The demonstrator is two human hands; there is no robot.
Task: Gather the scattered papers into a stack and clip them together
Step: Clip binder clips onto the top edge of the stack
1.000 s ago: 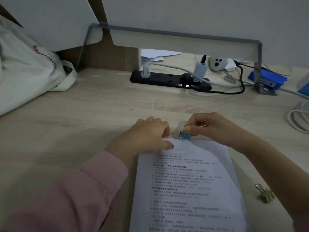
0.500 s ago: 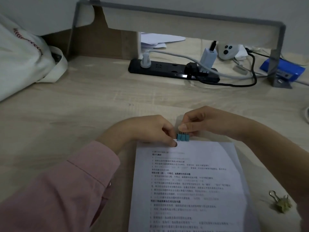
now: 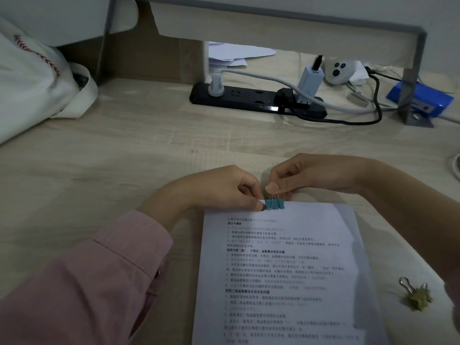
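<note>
A stack of printed papers (image 3: 281, 275) lies on the wooden desk in front of me, its sheets slightly offset at the right edge. A small teal binder clip (image 3: 274, 203) sits on the stack's top edge, its wire handles standing up. My right hand (image 3: 311, 176) pinches those handles between thumb and fingers. My left hand (image 3: 219, 189), in a pink sleeve, pinches the papers' top edge just left of the clip.
A green binder clip (image 3: 418, 296) lies on the desk (image 3: 124, 158) right of the stack. A black power strip (image 3: 256, 102) with plugs and cables runs along the back. A white cloth bag (image 3: 32, 78) sits at the far left, a blue box (image 3: 420, 99) at the far right.
The teal clip has gone from hovering at the paper's top edge to sitting on it. My right hand's fingers now hold the raised wire handles. The camera has moved closer.
</note>
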